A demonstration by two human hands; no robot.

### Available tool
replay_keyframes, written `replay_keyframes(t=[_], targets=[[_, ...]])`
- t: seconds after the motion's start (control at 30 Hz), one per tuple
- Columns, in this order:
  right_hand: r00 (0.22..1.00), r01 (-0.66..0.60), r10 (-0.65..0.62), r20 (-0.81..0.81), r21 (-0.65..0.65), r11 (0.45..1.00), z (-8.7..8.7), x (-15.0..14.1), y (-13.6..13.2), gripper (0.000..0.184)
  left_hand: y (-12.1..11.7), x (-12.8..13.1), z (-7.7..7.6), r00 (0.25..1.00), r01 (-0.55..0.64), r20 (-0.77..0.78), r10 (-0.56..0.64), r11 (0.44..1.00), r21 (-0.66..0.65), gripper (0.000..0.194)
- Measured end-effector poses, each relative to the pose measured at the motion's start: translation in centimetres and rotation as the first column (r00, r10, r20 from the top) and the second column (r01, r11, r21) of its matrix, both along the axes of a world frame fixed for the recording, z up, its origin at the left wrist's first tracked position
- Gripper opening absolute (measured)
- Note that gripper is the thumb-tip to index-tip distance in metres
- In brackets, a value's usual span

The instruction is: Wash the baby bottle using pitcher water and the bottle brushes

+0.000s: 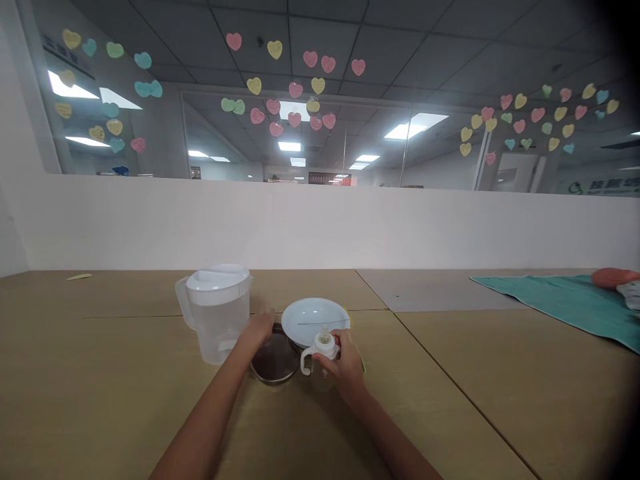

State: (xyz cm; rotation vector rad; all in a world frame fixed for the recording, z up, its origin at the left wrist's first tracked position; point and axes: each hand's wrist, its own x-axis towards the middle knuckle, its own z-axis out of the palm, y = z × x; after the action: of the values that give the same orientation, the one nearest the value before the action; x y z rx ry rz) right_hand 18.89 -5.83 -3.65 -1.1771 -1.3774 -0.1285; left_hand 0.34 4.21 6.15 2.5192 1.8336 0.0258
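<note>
My right hand (347, 367) is closed around a small white baby bottle (326, 345) with a clear teat on top and a curved white side handle. It holds the bottle just in front of a white plate (313, 313). My left hand (261, 327) reaches to the far side of a dark round pan (275, 358) with a shiny rim, its fingers curled at the black handle and partly hidden. To the left of that hand stands a translucent plastic pitcher (220, 327) with a white lid. Something yellow-green shows partly behind my right hand.
A teal cloth (555, 303) lies at the right of the wooden table (125, 400), with a reddish object (613, 277) on it. A low white wall (300, 223) with a window above closes off the back. A thin pale strip (79, 277) lies far left.
</note>
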Motion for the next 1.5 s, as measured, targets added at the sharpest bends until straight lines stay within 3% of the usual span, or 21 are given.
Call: replay_keyframes(t=[0.07, 0.2, 0.27, 0.33, 0.47, 0.57, 0.83, 1.1, 1.33, 1.5], targets=[[0.999, -0.024, 0.022, -0.026, -0.066, 0.998, 0.0, 0.0, 0.0, 0.044, -0.5, -0.1, 1.1, 1.000, 0.012, 0.011, -0.012, 1.000, 0.020, 0.054], [0.995, -0.039, 0.022, -0.093, -0.185, 0.982, 0.1, -0.1, 0.0, 0.052, -3.8, -0.2, 5.3, 0.983, 0.134, 0.105, -0.149, 0.981, 0.140, 0.055], [0.993, -0.043, 0.020, -0.119, -0.194, 0.980, 0.1, -0.3, 0.0, 0.053, -6.3, 0.4, 7.1, 0.868, 0.322, 0.290, -0.403, 0.902, 0.287, 0.045], [0.990, -0.049, 0.025, -0.139, -0.174, 0.983, 0.2, -0.3, 0.0, 0.050, -8.4, 1.5, 7.9, 0.766, 0.418, 0.364, -0.529, 0.841, 0.343, 0.042], [0.989, -0.065, 0.045, -0.140, -0.148, 0.987, 0.0, -0.3, 0.1, 0.046, -9.7, 4.0, 6.7, 0.723, 0.575, 0.346, -0.598, 0.798, 0.178, 0.040], [0.991, -0.065, 0.045, -0.126, -0.160, 0.985, -0.2, -0.3, 0.2, 0.045, -9.1, 4.9, 5.5, 0.741, 0.593, 0.307, -0.597, 0.797, 0.116, 0.039], [0.995, -0.023, 0.007, -0.095, -0.159, 0.987, 0.1, -0.5, 0.2, 0.048, -8.6, 4.5, 5.7, 0.767, 0.546, 0.339, -0.545, 0.832, 0.102, 0.057], [0.999, 0.033, -0.032, 0.012, -0.127, 0.991, 1.2, -0.8, -0.1, 0.038, -7.1, 4.9, 4.6, 0.747, 0.553, 0.372, -0.551, 0.826, 0.112, 0.043], [1.000, 0.007, -0.008, -0.006, -0.168, 0.986, 1.3, -1.0, -0.4, 0.033, -6.8, 4.7, 5.0, 0.728, 0.558, 0.429, -0.535, 0.826, 0.083, 0.044], [0.993, 0.107, -0.098, 0.073, -0.144, 0.984, 1.5, -1.5, -0.6, 0.025, -6.7, 4.8, 4.9, 0.732, 0.548, 0.447, -0.514, 0.834, 0.062, 0.046]])
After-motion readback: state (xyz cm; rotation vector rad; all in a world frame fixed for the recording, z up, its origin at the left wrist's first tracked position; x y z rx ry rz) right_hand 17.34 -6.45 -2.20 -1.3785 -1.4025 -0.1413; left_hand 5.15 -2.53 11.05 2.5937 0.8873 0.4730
